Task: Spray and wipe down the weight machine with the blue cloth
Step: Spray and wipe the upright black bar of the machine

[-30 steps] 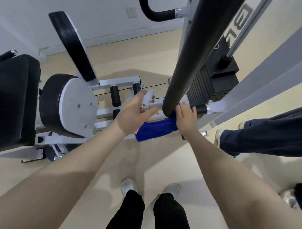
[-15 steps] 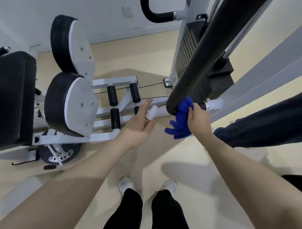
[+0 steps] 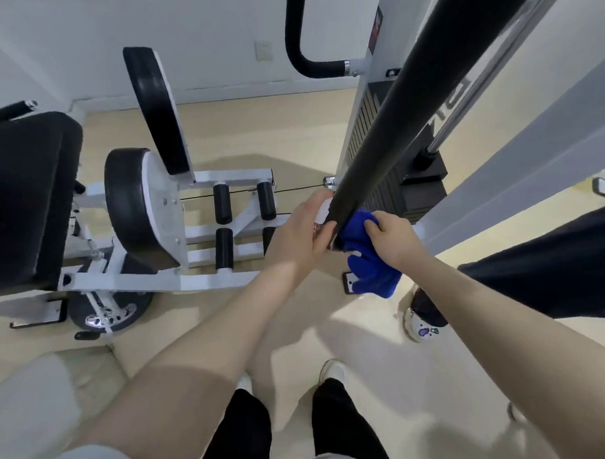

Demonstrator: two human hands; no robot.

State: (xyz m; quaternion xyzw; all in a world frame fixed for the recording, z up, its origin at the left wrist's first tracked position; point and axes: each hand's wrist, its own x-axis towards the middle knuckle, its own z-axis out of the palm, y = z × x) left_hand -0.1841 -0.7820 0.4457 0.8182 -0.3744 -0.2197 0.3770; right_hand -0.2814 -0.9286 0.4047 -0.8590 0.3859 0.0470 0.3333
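Note:
A thick black padded bar [image 3: 409,98] of the weight machine slants from the upper right down to the middle of the head view. My right hand [image 3: 392,238] grips the blue cloth [image 3: 369,261] and presses it against the bar's lower end; the rest of the cloth hangs below. My left hand [image 3: 299,234] holds a small white spray bottle [image 3: 324,208] right beside that end, with the fingers curled round it and most of the bottle hidden.
The white frame [image 3: 165,280] with black seat pads [image 3: 128,204] and foam rollers [image 3: 222,204] fills the left. The weight stack [image 3: 385,178] stands behind the bar. Another person's dark-trousered leg [image 3: 543,282] and shoe [image 3: 422,323] are at the right. My feet are on the beige floor below.
My left hand with the bottle has moved right, up to the bar's end. My right hand has shifted the cloth around the bar's lower end.

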